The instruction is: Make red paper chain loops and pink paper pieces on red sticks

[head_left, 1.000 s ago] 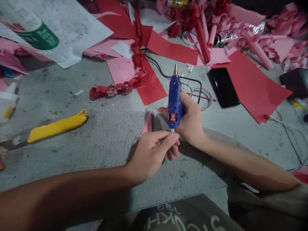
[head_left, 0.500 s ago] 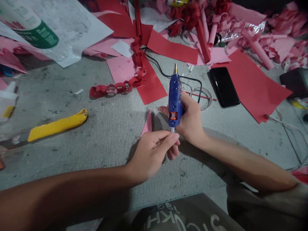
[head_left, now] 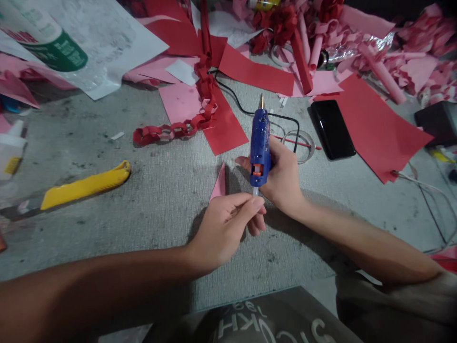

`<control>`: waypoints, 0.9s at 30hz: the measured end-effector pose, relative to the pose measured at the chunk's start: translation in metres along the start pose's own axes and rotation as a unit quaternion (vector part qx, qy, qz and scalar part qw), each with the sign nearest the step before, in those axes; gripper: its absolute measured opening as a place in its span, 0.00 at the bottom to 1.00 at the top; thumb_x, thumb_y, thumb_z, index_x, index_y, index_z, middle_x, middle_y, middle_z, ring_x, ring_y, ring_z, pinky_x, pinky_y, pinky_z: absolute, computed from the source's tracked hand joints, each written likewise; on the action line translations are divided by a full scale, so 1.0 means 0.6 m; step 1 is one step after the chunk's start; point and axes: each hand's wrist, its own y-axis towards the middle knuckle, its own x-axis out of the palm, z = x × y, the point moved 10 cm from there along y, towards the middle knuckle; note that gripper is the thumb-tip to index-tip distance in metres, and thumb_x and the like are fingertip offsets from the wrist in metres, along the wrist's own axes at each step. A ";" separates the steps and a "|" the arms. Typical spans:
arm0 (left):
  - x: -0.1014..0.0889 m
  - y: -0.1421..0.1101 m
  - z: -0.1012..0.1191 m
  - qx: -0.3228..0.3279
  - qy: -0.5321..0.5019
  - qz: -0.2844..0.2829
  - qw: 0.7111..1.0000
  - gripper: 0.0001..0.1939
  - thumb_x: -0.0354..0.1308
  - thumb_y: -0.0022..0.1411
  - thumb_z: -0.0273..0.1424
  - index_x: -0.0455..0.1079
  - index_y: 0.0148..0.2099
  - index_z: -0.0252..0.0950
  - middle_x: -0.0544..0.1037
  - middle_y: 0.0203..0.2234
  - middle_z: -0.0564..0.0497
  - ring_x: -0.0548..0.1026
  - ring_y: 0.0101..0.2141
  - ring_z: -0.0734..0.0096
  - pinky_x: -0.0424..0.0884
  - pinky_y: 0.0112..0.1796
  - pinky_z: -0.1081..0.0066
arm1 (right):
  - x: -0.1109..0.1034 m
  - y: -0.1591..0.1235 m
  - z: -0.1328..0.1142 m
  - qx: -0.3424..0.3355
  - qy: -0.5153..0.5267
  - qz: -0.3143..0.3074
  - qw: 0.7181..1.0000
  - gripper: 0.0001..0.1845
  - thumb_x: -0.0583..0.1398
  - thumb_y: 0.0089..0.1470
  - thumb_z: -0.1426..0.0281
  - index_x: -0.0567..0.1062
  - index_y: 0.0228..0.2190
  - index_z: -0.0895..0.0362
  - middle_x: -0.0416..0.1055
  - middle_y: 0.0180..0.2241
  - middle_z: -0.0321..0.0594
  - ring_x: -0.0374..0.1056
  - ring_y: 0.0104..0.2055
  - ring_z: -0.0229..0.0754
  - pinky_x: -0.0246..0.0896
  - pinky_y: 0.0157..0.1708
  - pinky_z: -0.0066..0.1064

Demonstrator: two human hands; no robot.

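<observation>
Blue gun point(head_left: 260, 147): right hand point(head_left: 284, 176) wrapped round; snagged cord point(head_left: 298, 129) could tug.
Stick point(head_left: 255, 191): left hand point(head_left: 226, 221) pinching; crooked pressure may jam.

Black phone point(head_left: 333, 129) beside red sheet point(head_left: 382, 128); yellow cutter point(head_left: 85, 186) at left; green-and-white bottle point(head_left: 66, 52) upper left.

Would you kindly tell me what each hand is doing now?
Left hand: closed, fingers pinching the clear glue stick.
Right hand: closed, holding the blue hot glue gun.
</observation>
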 end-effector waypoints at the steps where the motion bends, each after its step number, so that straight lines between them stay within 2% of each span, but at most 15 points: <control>1: -0.001 0.000 0.001 0.001 0.001 0.003 1.000 0.17 0.59 0.76 0.39 0.76 0.36 0.33 0.80 0.24 0.51 0.77 0.25 0.78 0.72 0.27 0.78 | 0.000 0.001 0.000 0.002 0.001 0.002 1.000 0.24 0.71 0.61 0.57 0.65 0.30 0.54 0.63 0.29 0.31 0.56 0.30 0.36 0.51 0.31 0.34; 6: -0.004 0.000 0.003 -0.002 0.004 0.013 1.000 0.17 0.60 0.75 0.38 0.76 0.34 0.33 0.80 0.23 0.51 0.76 0.24 0.78 0.72 0.26 0.79 | -0.001 0.003 -0.002 0.002 0.001 0.005 1.000 0.22 0.71 0.62 0.59 0.65 0.30 0.53 0.63 0.29 0.32 0.58 0.31 0.37 0.52 0.32 0.34; 11: -0.002 0.001 0.000 -0.003 0.021 0.009 1.000 0.19 0.62 0.74 0.41 0.79 0.34 0.33 0.82 0.26 0.50 0.78 0.26 0.77 0.73 0.29 0.78 | 0.001 0.003 0.001 0.004 0.003 0.002 1.000 0.21 0.72 0.59 0.59 0.66 0.30 0.53 0.64 0.30 0.32 0.60 0.32 0.38 0.54 0.33 0.34; 14: 0.001 0.000 -0.006 -0.012 0.012 0.002 1.000 0.16 0.67 0.69 0.42 0.81 0.39 0.33 0.83 0.28 0.49 0.78 0.27 0.77 0.73 0.30 0.77 | 0.001 0.006 -0.002 -0.003 0.033 -0.010 0.999 0.20 0.73 0.57 0.60 0.68 0.31 0.54 0.65 0.32 0.32 0.60 0.33 0.37 0.56 0.32 0.33; 16: 0.004 -0.002 -0.008 -0.021 0.007 -0.010 1.000 0.19 0.68 0.67 0.46 0.81 0.43 0.32 0.83 0.28 0.48 0.77 0.26 0.75 0.71 0.28 0.76 | -0.008 0.012 -0.004 0.004 0.069 -0.006 0.998 0.21 0.75 0.53 0.60 0.70 0.32 0.54 0.65 0.32 0.31 0.59 0.31 0.36 0.57 0.31 0.31; 18: 0.001 -0.003 -0.001 -0.011 0.025 -0.013 1.000 0.24 0.64 0.69 0.51 0.80 0.40 0.32 0.81 0.27 0.48 0.76 0.26 0.73 0.70 0.27 0.74 | -0.019 0.018 -0.007 0.018 0.127 0.001 0.992 0.21 0.76 0.51 0.59 0.72 0.34 0.54 0.67 0.33 0.31 0.60 0.31 0.35 0.60 0.31 0.30; 20: -0.016 -0.003 0.024 0.035 0.064 0.020 0.997 0.24 0.62 0.70 0.51 0.78 0.36 0.34 0.79 0.25 0.50 0.75 0.26 0.73 0.70 0.29 0.72 | -0.024 0.021 -0.014 0.034 0.202 -0.013 0.979 0.21 0.75 0.53 0.57 0.75 0.38 0.53 0.72 0.38 0.34 0.67 0.35 0.37 0.67 0.37 0.32; 23: -0.051 -0.009 0.082 0.147 0.120 0.109 0.976 0.13 0.70 0.65 0.42 0.77 0.42 0.37 0.80 0.33 0.51 0.76 0.34 0.71 0.73 0.39 0.70 | -0.018 0.015 -0.036 0.058 0.277 -0.051 0.958 0.21 0.69 0.62 0.51 0.78 0.48 0.51 0.76 0.53 0.43 0.75 0.51 0.45 0.71 0.55 0.39; 25: -0.059 -0.012 0.110 0.196 0.153 0.135 0.959 0.18 0.74 0.59 0.37 0.75 0.49 0.39 0.82 0.44 0.49 0.78 0.43 0.68 0.74 0.47 0.68 | -0.006 0.004 -0.056 0.069 0.286 -0.080 0.953 0.26 0.64 0.65 0.46 0.79 0.54 0.50 0.76 0.58 0.44 0.73 0.60 0.49 0.67 0.64 0.43; 27: -0.050 -0.006 0.119 0.209 0.180 0.108 0.955 0.24 0.75 0.58 0.36 0.73 0.54 0.39 0.82 0.50 0.47 0.79 0.49 0.63 0.74 0.52 0.65 | 0.014 -0.008 -0.076 0.073 0.284 -0.120 0.949 0.30 0.61 0.66 0.43 0.78 0.58 0.49 0.77 0.58 0.44 0.71 0.64 0.51 0.62 0.70 0.46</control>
